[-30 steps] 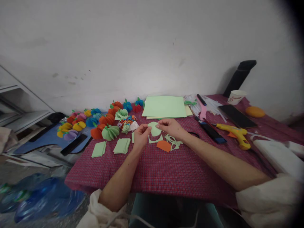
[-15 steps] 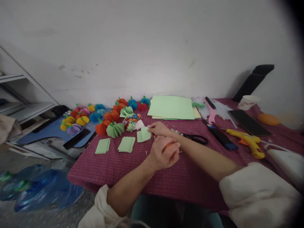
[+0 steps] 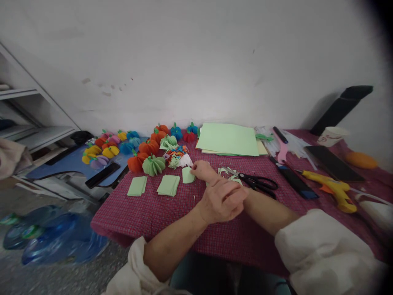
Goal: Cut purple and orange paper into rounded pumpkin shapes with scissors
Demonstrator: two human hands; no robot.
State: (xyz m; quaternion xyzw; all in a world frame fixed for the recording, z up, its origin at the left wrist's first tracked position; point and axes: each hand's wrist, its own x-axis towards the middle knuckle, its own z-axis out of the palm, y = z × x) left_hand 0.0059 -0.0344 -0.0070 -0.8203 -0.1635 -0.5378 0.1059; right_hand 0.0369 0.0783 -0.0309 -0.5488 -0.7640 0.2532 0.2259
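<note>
My right hand (image 3: 203, 169) crosses in front of the left one, its thumb and fingertips pinching the edge of a small light green paper piece (image 3: 188, 175), which bends upward. My left hand (image 3: 222, 198) is curled just above the right wrist; what its fingers hold, if anything, is hidden. Two small stacks of green paper squares, one at the left (image 3: 137, 186) and one nearer the hands (image 3: 168, 185), lie on the red checked cloth. Beside the right forearm are black-handled scissors (image 3: 259, 182), with green scraps by their blades.
Paper pumpkins (image 3: 154, 165) and colourful scraps (image 3: 178, 154) lie behind the stacks. Large green sheets (image 3: 229, 139) rest by the wall. At the right are a cutter (image 3: 294, 180), a yellow glue gun (image 3: 334, 189), a dark phone-like slab (image 3: 334, 163) and a paper cup (image 3: 331, 136).
The small green piece, earlier spread out with a crease, now curves over at my right fingertips. My left hand has shifted rightward over the right wrist. The whole view has shifted slightly.
</note>
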